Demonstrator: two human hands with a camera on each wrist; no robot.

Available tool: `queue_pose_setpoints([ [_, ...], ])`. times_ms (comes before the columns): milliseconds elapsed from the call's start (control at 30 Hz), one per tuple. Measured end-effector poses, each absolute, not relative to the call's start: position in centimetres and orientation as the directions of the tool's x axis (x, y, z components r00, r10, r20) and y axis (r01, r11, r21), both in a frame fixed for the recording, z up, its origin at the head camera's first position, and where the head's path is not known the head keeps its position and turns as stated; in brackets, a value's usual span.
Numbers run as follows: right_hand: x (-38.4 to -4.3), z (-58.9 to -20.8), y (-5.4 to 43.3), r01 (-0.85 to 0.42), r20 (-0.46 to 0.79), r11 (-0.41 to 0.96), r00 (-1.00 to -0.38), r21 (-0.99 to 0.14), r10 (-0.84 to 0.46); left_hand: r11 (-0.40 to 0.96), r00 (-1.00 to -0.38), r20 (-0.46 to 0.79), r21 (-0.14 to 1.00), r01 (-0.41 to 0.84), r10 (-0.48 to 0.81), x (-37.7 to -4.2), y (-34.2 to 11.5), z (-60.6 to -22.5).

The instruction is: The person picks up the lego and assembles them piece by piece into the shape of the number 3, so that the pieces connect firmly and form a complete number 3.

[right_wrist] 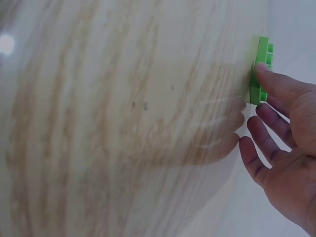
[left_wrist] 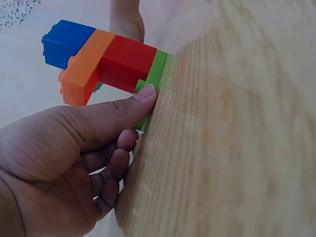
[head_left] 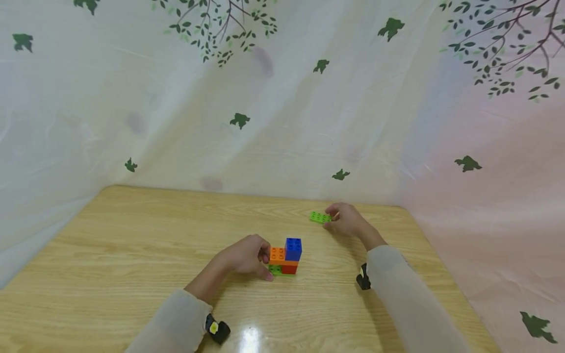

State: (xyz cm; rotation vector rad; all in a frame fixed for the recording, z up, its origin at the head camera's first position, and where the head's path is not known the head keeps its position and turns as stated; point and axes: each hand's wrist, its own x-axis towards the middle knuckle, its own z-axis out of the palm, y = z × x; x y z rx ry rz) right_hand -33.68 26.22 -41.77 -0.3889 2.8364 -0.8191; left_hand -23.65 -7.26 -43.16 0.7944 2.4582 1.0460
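A small stack of toy building bricks [head_left: 290,267] stands on the wooden table, with a flat green brick [left_wrist: 157,69] at the bottom, a red brick [left_wrist: 127,61] on it, then an orange one [left_wrist: 81,81] and a blue one [head_left: 293,249] on top. My left hand [head_left: 247,255] grips the left end of the green base, its thumb along the near side. Farther back and to the right, my right hand [head_left: 347,219] pinches the right end of a separate flat green brick [head_left: 319,217]. The thumb lies on that brick's near side; the index fingertip is partly hidden.
The wooden table [head_left: 132,274] reaches back to a pale hanging cloth [head_left: 282,147] printed with leaves and branches. More cloth closes off the right side. Black wrist straps [head_left: 218,329] sit at both sleeves. A bright glare spot shows at the table's near part.
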Motion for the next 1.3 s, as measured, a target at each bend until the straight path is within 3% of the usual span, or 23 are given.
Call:
queue_pose_setpoints([
  [833,-33.4,-42.0,27.2,-0.232,-0.026,0.795,-0.955,-0.560,-0.296,0.554,-0.777,-0.091,0.752,0.357,0.623,-23.7,-7.4,-43.4],
  [1300,-32.3,-40.4,26.6,-0.355,0.090,0.735,-0.923,-0.577,-0.375,0.562,-0.777,-0.098,0.747,0.355,0.621,-23.9,-7.4,-43.4],
])
